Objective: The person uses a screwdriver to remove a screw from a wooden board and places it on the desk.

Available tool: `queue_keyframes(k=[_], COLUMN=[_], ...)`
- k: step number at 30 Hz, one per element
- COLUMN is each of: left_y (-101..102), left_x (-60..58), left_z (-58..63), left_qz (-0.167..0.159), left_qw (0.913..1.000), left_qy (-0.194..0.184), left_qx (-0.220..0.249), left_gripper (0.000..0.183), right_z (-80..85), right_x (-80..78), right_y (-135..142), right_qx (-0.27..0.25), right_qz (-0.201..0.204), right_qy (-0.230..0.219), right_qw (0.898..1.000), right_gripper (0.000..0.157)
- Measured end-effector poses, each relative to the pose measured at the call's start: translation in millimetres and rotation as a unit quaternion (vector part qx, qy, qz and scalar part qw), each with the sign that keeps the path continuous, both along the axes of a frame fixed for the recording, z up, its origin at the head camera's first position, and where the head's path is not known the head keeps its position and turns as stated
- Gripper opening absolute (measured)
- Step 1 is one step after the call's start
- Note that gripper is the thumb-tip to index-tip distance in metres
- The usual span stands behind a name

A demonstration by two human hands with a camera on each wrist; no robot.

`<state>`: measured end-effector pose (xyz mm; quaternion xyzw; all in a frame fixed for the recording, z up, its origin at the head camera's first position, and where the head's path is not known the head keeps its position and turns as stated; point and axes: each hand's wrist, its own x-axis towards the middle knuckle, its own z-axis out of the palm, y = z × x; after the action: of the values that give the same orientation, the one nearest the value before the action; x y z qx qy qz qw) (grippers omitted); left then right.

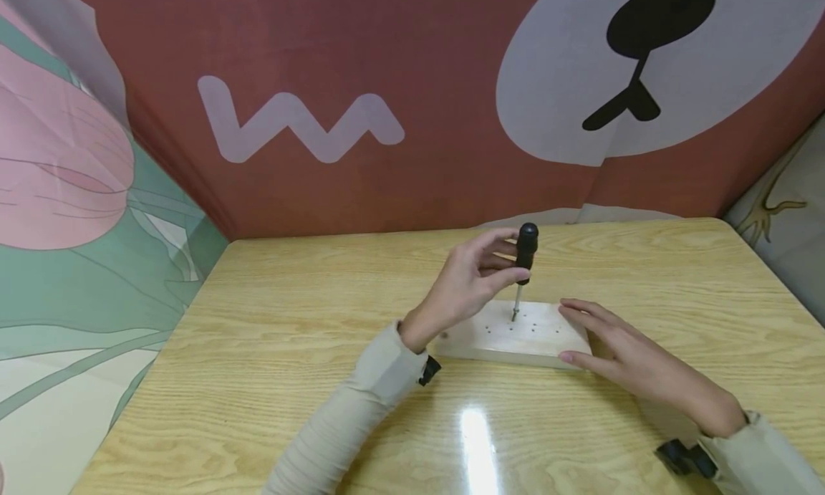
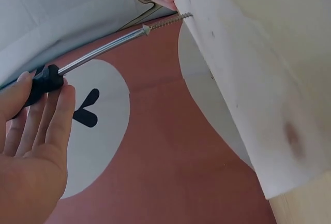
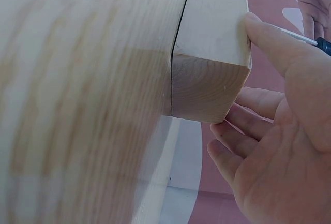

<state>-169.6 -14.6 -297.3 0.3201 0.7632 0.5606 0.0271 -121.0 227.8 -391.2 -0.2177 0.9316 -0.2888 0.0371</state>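
- Pale wood makes up the block (image 1: pixel 503 346), which lies flat on the tabletop (image 1: pixel 258 337), small dark holes (image 1: pixel 533 330) dotting its upper face.
- Black-handled with a steel shaft, the screwdriver (image 1: pixel 527 246) stands above the block, leaning slightly rightward at the top, its tip meeting the head of a screw (image 2: pixel 168 22).
- The left hand (image 1: pixel 465 279) holds the handle between thumb and bent fingers, more a light pinch than a full fist.
- The right hand (image 1: pixel 612 344) spans the block's right end, thumb at the near edge and fingers around the far side, gripping it.
- Much of the thread shows outside the wood in the left wrist view, so the screw probably has little bite; a sideways push on the handle could tip it over or drive it in crooked.
- Shaft and screw look a little out of line there; at that angle, uneven pressure might let the tip slide off and score the wood.
- With only one end held, a loose right-hand grip could let twisting swivel the block.
- How deep the screw's point sits, I cannot tell.
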Motion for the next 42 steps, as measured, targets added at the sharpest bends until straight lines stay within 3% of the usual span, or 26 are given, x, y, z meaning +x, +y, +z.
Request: queue_keyframes(k=[5,15,21,26,34,38,42], left_y=[3.0,2.7,1.4,1.2,2.7,2.3,1.0], left_x=[0.1,3.6,2.9,3.3,5.1,6.3,6.4], left_z=[-4.1,-2.4,-0.2,-0.4,-3.3,-4.6,-4.6], left_qz=[0.000,-0.007,-0.034,-0.025,0.000,0.001,-0.007], left_qw=[0.9995,0.9989,0.9981,0.9985,0.9966,0.9951,0.9953], left_qy=[0.022,0.023,-0.003,-0.004,0.029,0.059,0.059], left_qx=[0.022,0.041,0.051,0.048,0.077,0.079,0.077], left_gripper=[0.043,0.037,0.037,0.038,0.043,0.040,0.037], right_z=[-1.1,0.3,0.9,0.3,0.7,0.5,0.4], right_x=[-0.4,-0.8,-0.5,-0.6,-0.6,-0.4,-0.6], right_y=[0.4,0.6,1.2,1.0,0.3,0.2,0.2], right_qx=[0.001,0.001,0.003,0.003,0.001,0.001,0.002], right_qz=[-0.001,0.001,0.004,0.005,0.003,0.001,0.002], right_qy=[0.004,0.010,0.025,0.025,0.010,0.010,0.016], right_qw=[1.000,1.000,1.000,1.000,1.000,1.000,1.000], right_gripper=[0.068,0.067,0.066,0.066,0.067,0.067,0.067])
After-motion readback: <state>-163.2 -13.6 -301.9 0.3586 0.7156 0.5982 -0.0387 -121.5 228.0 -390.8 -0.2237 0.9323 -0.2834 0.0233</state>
